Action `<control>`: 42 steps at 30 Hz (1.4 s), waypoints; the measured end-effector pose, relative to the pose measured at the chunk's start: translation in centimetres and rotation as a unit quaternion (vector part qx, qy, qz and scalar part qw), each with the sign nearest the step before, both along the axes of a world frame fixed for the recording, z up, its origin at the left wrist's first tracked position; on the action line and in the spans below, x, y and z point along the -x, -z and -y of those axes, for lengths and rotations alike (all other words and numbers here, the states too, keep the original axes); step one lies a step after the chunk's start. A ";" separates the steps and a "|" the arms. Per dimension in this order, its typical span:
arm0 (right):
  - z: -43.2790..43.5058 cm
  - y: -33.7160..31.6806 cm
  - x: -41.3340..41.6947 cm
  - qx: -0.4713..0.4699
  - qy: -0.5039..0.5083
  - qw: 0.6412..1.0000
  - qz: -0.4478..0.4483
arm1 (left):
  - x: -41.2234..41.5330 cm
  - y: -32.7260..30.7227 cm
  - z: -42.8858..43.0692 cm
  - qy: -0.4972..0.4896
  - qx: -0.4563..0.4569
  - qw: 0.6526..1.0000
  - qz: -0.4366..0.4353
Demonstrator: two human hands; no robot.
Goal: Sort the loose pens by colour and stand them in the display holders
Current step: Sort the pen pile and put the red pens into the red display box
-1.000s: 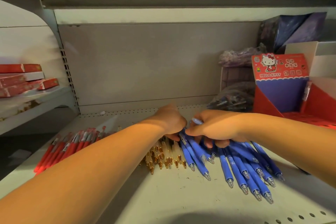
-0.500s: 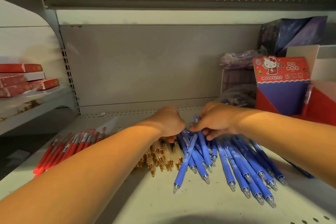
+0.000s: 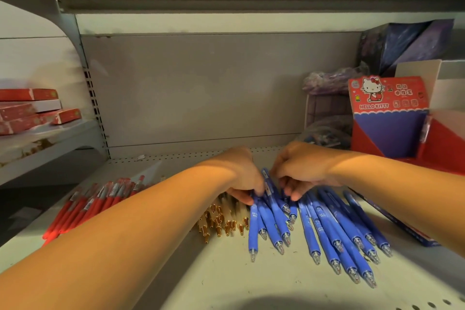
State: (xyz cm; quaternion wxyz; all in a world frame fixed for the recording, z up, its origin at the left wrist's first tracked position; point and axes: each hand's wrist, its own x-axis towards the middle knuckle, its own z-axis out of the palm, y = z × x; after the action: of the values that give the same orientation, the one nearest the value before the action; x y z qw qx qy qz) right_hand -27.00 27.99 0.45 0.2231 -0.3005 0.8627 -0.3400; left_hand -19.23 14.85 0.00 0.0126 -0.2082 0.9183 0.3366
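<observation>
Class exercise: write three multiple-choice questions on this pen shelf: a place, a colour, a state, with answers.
1. The red pens lie: A) left of the cream pens B) in a drawer C) on the floor.
2. The left hand and right hand are on pens coloured: A) green B) blue C) black.
3. The blue pens: A) hang from hooks B) stand upright C) lie flat on the shelf.
Answers: 1A, the red pile is leftmost; 2B, both grip blue barrels; 3C, barrels rest on the shelf.

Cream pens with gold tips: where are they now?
In the head view the cream pens lie on the shelf between the red pens and the blue pens, partly under the left hand.
</observation>
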 end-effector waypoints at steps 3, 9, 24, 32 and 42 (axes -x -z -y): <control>-2.1 -1.1 -0.6 -0.165 -0.021 0.969 -0.181 | 0.5 -0.3 0.6 -0.024 0.015 0.999 -0.037; -5.2 -0.8 -3.8 -0.443 -0.042 0.854 -0.270 | 1.3 1.3 0.9 -0.049 0.143 0.985 -0.081; -4.7 0.0 -4.1 -0.423 -0.014 0.902 -0.087 | 1.4 2.2 -0.7 0.009 0.246 0.969 0.015; -3.9 0.6 -4.7 -0.394 -0.007 0.909 -0.136 | 0.6 2.4 -1.3 0.065 0.232 0.970 0.015; -5.1 1.2 -3.0 -0.301 0.040 0.934 -0.187 | 0.1 2.3 -1.1 0.090 0.197 0.976 0.009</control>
State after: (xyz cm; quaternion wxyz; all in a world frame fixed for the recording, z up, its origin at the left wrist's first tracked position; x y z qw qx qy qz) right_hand -24.05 33.05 -0.76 0.1240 -0.2422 0.9622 -0.0105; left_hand -19.31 15.99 -2.26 0.0095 -0.1260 0.9814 0.1448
